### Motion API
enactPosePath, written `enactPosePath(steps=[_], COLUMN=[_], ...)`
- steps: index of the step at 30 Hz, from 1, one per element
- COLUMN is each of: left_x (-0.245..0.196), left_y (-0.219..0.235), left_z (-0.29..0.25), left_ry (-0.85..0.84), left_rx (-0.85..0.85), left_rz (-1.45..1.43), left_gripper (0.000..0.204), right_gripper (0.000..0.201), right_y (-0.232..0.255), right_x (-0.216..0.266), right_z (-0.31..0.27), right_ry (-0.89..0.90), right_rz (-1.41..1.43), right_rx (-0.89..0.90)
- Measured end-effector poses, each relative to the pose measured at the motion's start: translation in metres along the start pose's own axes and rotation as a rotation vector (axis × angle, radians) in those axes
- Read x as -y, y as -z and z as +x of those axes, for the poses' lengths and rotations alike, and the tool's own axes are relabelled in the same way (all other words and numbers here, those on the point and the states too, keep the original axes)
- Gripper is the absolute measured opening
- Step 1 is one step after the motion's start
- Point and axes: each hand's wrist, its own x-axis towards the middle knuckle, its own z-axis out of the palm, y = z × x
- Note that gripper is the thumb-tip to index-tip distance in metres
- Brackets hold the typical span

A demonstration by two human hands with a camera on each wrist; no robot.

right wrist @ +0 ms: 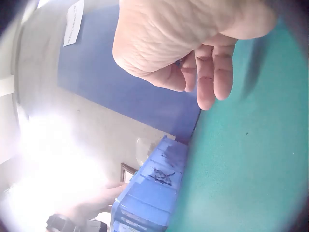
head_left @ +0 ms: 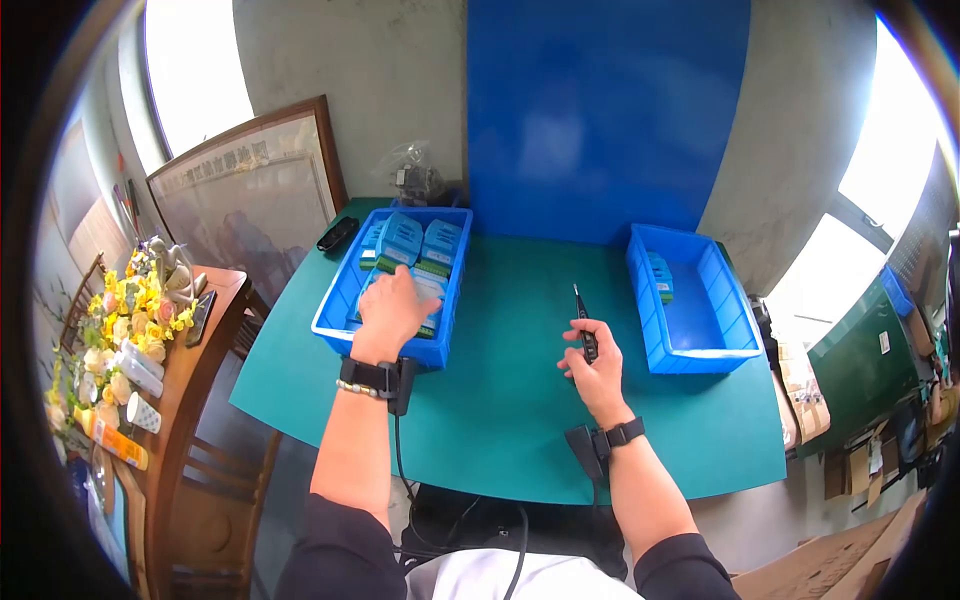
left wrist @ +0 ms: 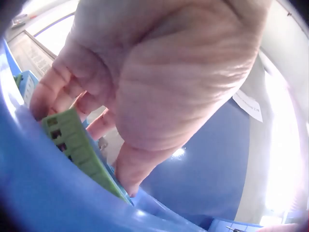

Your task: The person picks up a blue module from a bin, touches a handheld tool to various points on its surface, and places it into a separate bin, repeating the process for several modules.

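In the head view my left hand reaches into the left blue bin, which holds several blue modules with green terminal strips. Up close in the left wrist view, its thumb and fingers grip one blue module by opposite sides, green strip outward, just behind the bin's rim. Over the green table, between the two bins, my right hand holds a slim black screwdriver, thin metal tip pointing away from me. The right wrist view mostly hides that tool behind the palm and fingers.
A second blue bin stands at the right, with blue modules at its left wall. Behind the left bin are a clear plastic bag and a black object. A blue panel rises at the table's back edge.
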Motion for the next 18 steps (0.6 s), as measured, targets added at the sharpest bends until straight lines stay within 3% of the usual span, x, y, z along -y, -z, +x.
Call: enactPosePath(steps=[6, 9, 12, 13, 15, 18], left_x=[0.005, 0.022, 0.029, 0.023, 0.017, -0.024], left_y=[0.001, -0.014, -0.015, -0.003, 0.005, 0.019], left_z=[0.001, 0.015, 0.014, 0.003, -0.013, -0.037], left_ry=[0.063, -0.023, 0.075, 0.075, 0.073, 0.056], left_rx=[-0.027, -0.081, -0.203, -0.23, -0.279, -0.148], left_rz=[-0.101, -0.294, -0.587, -0.716, -1.258, -1.849], left_gripper=[0.065, 0.064, 0.058, 0.055, 0.052, 0.059], right_gripper=[0.034, 0.034, 0.036, 0.037, 0.04, 0.043], right_y=[-0.002, -0.002, -0.002, -0.001, -0.002, -0.007], right_x=[-0.001, 0.0, -0.001, -0.002, -0.001, -0.003], right_z=[0.0, -0.001, -0.002, -0.002, -0.003, -0.002], right_ry=[0.014, 0.015, 0.003, 0.004, 0.007, 0.1], right_rz=[-0.013, -0.006, -0.016, -0.009, 0.001, -0.06], right_rx=[-0.011, -0.002, 0.016, 0.011, -0.001, -0.066])
